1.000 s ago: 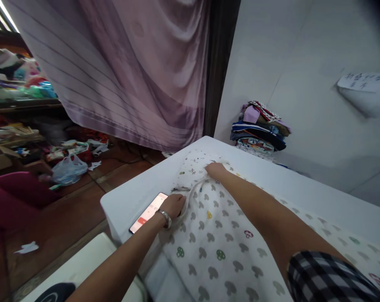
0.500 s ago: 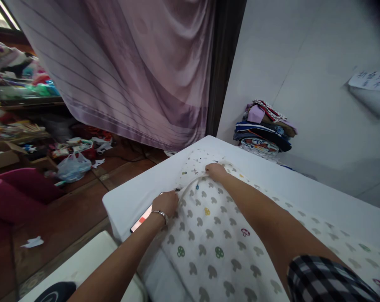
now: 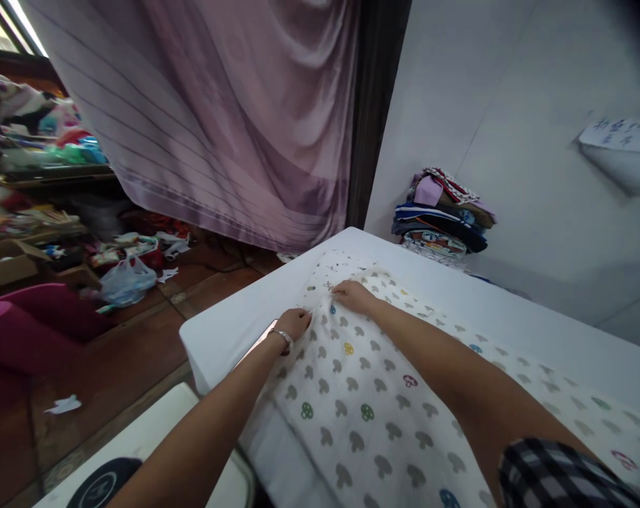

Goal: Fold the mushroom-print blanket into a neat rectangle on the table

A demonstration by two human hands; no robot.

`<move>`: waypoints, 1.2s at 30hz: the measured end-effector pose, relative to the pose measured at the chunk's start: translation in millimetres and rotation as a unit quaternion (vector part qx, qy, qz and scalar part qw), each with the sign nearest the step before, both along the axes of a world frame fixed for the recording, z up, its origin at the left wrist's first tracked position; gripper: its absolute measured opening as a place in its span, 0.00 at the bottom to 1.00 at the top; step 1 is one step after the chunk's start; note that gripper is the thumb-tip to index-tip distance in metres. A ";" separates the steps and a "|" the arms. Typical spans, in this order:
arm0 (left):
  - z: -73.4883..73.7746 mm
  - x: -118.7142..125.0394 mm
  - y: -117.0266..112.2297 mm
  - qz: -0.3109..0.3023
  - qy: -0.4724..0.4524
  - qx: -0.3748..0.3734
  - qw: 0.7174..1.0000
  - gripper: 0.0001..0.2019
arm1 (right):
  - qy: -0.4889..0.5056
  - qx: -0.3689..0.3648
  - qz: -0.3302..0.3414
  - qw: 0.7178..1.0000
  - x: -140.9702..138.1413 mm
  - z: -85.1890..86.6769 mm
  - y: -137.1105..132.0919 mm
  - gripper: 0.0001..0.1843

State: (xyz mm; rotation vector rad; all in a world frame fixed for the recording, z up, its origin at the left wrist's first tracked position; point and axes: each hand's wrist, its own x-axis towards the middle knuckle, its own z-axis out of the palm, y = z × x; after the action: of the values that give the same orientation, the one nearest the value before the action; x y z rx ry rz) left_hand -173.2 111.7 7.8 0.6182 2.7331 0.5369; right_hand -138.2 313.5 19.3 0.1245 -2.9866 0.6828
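Note:
A white cloth [image 3: 351, 384] printed with grey and coloured mushrooms spreads over the white table [image 3: 221, 321] and hangs down its near side. My left hand [image 3: 294, 326], a bracelet at its wrist, pinches the cloth's far-left edge. Farther along the same edge, my right hand [image 3: 354, 296] grips it with closed fingers, and the fabric bunches between the two hands. Beyond the edge lies a white fabric piece [image 3: 324, 271] with small scattered prints. A phone [image 3: 256, 344] rests on the table left of my left hand, partly covered by my forearm.
Folded clothes [image 3: 441, 212] are stacked at the table's far side by the wall. A purple curtain [image 3: 235, 127] hangs behind. At lower left is a white surface [image 3: 161, 423] with a dark round object [image 3: 105, 483]. A pink chair [image 3: 44, 317] and a plastic bag [image 3: 128, 281] stand on the floor.
My right hand has shifted left and slightly nearer along the cloth's edge. My left hand has moved a little up and right, so the hands are closer together.

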 end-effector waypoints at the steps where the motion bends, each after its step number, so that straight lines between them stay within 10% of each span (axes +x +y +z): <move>1: -0.6 -1.1 -1.6 0.008 0.002 0.007 1.000 0.16 | -0.001 -0.020 0.001 1.000 1.6 1.0 1.5 0.13; 9: 2.8 4.6 -6.7 0.009 0.010 0.066 0.998 0.16 | -0.089 0.034 0.000 0.995 11.0 22.0 15.9 0.10; 26: 4.0 20.2 -3.5 0.025 0.032 0.101 0.994 0.14 | -0.063 0.101 -0.039 0.992 -1.4 -0.2 -12.4 0.12; 36: 3.1 22.3 -10.9 0.048 0.056 0.086 0.994 0.11 | -0.014 0.079 -0.032 0.996 -5.0 -4.4 39.8 0.15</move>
State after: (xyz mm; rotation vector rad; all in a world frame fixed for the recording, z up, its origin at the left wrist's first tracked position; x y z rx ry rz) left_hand -150.9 100.8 10.9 0.5750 2.8533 0.7902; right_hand -143.1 353.3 14.9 0.0275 -3.0544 0.4447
